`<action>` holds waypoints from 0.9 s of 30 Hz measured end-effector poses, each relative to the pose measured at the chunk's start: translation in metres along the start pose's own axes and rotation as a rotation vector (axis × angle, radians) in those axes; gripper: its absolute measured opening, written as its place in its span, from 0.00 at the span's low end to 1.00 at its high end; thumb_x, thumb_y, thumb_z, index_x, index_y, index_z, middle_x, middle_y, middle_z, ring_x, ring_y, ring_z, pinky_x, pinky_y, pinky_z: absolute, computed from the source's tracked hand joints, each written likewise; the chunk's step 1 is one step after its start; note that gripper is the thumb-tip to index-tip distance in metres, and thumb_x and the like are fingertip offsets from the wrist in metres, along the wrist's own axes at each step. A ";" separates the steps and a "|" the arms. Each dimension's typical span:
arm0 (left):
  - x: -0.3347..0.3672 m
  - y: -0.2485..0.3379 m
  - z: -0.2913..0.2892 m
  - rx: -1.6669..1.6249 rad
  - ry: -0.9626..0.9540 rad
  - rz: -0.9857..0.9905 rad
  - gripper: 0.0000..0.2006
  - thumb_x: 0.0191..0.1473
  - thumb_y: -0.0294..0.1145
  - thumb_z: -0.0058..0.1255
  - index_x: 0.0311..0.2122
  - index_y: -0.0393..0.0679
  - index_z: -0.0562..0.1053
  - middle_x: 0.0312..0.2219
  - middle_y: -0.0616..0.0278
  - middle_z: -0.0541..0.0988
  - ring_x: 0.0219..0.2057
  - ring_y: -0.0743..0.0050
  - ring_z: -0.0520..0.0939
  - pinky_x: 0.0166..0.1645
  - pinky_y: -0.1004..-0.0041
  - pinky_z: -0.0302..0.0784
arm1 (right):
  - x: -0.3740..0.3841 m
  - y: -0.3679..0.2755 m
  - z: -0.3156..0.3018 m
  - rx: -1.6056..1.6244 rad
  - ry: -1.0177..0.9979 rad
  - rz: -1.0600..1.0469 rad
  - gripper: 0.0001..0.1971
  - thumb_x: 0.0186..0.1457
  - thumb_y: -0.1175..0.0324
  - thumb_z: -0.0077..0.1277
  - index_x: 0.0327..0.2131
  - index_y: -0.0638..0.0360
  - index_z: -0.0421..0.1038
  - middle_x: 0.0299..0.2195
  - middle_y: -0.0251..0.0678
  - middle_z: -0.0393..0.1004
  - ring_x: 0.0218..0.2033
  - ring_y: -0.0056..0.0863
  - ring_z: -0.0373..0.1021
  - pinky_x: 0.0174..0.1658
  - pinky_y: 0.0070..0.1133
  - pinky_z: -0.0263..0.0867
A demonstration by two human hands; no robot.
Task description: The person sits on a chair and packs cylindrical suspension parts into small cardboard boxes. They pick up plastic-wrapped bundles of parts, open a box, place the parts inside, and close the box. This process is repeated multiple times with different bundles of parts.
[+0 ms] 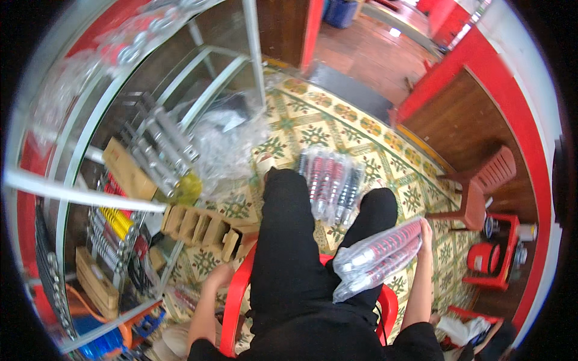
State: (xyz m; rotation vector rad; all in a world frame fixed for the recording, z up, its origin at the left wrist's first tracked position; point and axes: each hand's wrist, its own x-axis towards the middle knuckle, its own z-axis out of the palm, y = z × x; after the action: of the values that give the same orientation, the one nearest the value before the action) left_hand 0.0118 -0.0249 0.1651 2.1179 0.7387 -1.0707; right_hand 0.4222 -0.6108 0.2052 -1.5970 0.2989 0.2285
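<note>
Two red coil-spring shock absorbers [379,256] in clear plastic bags lie slanted over my right thigh. My right hand [425,233] is closed on their far right end. Beside the left arm of my red chair, my left hand [220,275] hangs low, just short of a row of brown cardboard boxes [201,227]; its fingers are too unclear to make out. On the patterned tile floor between my feet lie several more bagged shock absorbers [330,183], some with red springs and some with dark ones.
At left stands a glass-and-metal display shelf [90,201] with yellow and silver shock absorbers [114,224]. Crumpled plastic wrap [232,141] lies by its foot. To the right are a brown plastic chair [478,189] and a red stool [503,256] with small items. A doorway opens ahead.
</note>
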 end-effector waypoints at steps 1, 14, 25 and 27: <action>-0.035 0.012 -0.027 -0.152 -0.033 0.017 0.17 0.48 0.44 0.51 0.25 0.36 0.77 0.20 0.51 0.79 0.25 0.55 0.82 0.29 0.63 0.75 | -0.007 -0.008 0.013 0.047 -0.023 -0.005 0.12 0.56 0.60 0.51 0.38 0.59 0.71 0.33 0.29 0.72 0.33 0.19 0.68 0.38 0.20 0.65; -0.102 0.289 -0.118 -0.034 0.211 0.795 0.27 0.52 0.43 0.54 0.53 0.38 0.66 0.38 0.49 0.79 0.36 0.57 0.82 0.42 0.68 0.77 | -0.009 -0.017 0.031 0.144 0.022 -0.038 0.07 0.56 0.67 0.51 0.29 0.59 0.72 0.28 0.26 0.71 0.29 0.15 0.65 0.34 0.17 0.63; -0.053 0.463 0.024 0.267 0.233 0.910 0.53 0.39 0.68 0.53 0.63 0.42 0.51 0.43 0.44 0.65 0.43 0.46 0.69 0.44 0.56 0.72 | -0.026 -0.028 0.011 0.008 0.102 -0.112 0.08 0.54 0.68 0.53 0.28 0.63 0.74 0.25 0.25 0.73 0.26 0.13 0.64 0.31 0.16 0.61; -0.053 0.454 0.033 0.310 0.273 0.919 0.53 0.39 0.68 0.52 0.63 0.42 0.49 0.43 0.45 0.65 0.42 0.47 0.69 0.42 0.56 0.73 | -0.020 -0.021 0.006 -0.027 0.096 -0.131 0.08 0.53 0.68 0.53 0.29 0.63 0.75 0.24 0.25 0.73 0.25 0.13 0.64 0.30 0.16 0.61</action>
State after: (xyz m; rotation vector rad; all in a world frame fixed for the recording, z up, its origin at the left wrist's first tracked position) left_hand 0.2949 -0.3475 0.3264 2.4663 -0.3361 -0.4011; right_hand 0.4102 -0.6033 0.2309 -1.6500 0.2650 0.0547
